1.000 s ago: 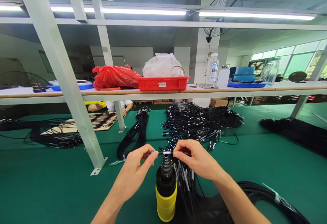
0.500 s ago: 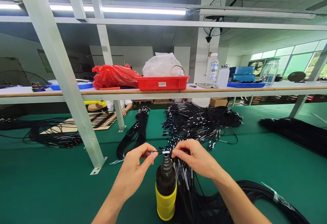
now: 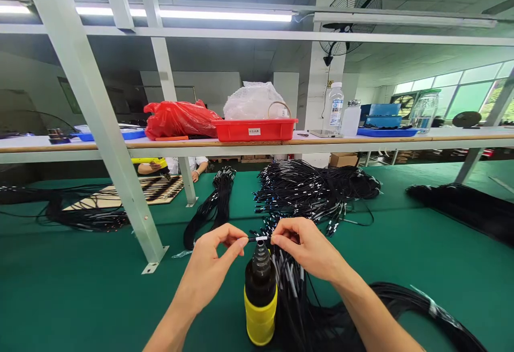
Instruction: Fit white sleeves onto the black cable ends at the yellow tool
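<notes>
Little has moved, though the blue bit at the fingertips of the left hand (image 3: 209,266) is now hidden. Nearest, a yellow-and-black cylindrical tool (image 3: 261,317) points its ribbed dark nozzle (image 3: 261,264) upward. Just above it, left hand and right hand (image 3: 309,249) pinch a thin black cable (image 3: 252,239) with a white sleeve (image 3: 262,238) between closed fingertips. Beyond, black cables (image 3: 313,181) heap on the green desk (image 3: 401,245), below a red plastic tray (image 3: 257,131).

On the red tray (image 3: 233,131) by the front edge of the shelf (image 3: 361,146), a white label (image 3: 254,131) bears small Chinese characters, apparently beginning 不良品; a yellow warning triangle (image 3: 330,84) marks the pillar (image 3: 316,87).
</notes>
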Tool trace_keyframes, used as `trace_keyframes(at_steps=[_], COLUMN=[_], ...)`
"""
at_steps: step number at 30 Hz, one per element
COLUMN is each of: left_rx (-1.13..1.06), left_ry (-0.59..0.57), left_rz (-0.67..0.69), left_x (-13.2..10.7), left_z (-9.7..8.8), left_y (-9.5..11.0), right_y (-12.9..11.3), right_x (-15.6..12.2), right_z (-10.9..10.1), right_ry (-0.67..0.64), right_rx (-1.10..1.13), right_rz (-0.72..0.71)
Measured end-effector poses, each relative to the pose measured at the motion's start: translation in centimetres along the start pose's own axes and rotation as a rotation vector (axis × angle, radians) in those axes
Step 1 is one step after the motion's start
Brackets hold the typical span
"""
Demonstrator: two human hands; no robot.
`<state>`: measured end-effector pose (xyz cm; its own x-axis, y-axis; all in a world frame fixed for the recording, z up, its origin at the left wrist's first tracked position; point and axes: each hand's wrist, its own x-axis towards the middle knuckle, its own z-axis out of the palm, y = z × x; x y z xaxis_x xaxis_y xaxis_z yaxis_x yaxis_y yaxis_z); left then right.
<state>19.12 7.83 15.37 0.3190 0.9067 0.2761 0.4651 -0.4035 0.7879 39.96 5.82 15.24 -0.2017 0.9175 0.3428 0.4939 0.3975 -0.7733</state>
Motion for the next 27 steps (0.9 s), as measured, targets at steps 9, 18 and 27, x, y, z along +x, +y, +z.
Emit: trace_keyframes(at_steps=[9,18,27], left_rx=[-0.048,0.002,0.137], left_ry=[0.037,0.031,0.038], left_rz=[0.035,0.039,0.017], left_x=[-0.09,-0.2,-0.58], left_z=[0.11,-0.14,0.0], left_y=[-0.56,-0.16,-0.16], right_y=[-0.01,-0.42,-0.67], right_x=[0.06,-0.09,-0.26], right_z=[0.08,-0.07,0.07], right_ry=[0.001,-0.015,-0.069], right_rx=[0.03,-0.022,-0.125], right_rz=[0.037,0.047,-0.01])
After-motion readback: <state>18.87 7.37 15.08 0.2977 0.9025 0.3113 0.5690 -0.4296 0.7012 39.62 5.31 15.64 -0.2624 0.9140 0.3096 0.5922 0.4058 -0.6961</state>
